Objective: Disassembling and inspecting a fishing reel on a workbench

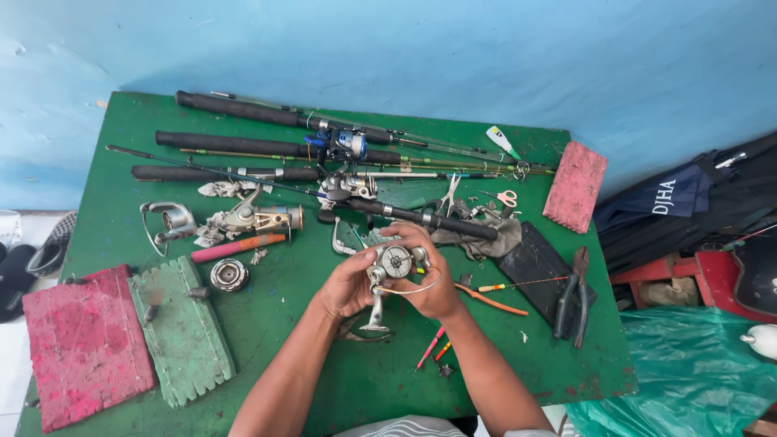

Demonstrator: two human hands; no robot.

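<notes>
Both my hands hold a silver spinning fishing reel (392,267) above the middle of a green table (324,380). My left hand (344,285) grips its left side near the body. My right hand (433,279) wraps over the top and right side, fingers curled around the wire bail. The reel's foot and stem point down toward the table. Behind the reel lie several fishing rods (267,150) with dark handles, two of them carrying reels.
Loose reel parts lie at the left: a gold-toned reel body (255,218), a bail housing (166,220), a spool (229,274). Red (85,344) and green foam blocks (182,328) sit front left; another red block (575,186), pliers (573,295) and small scissors (503,197) are right.
</notes>
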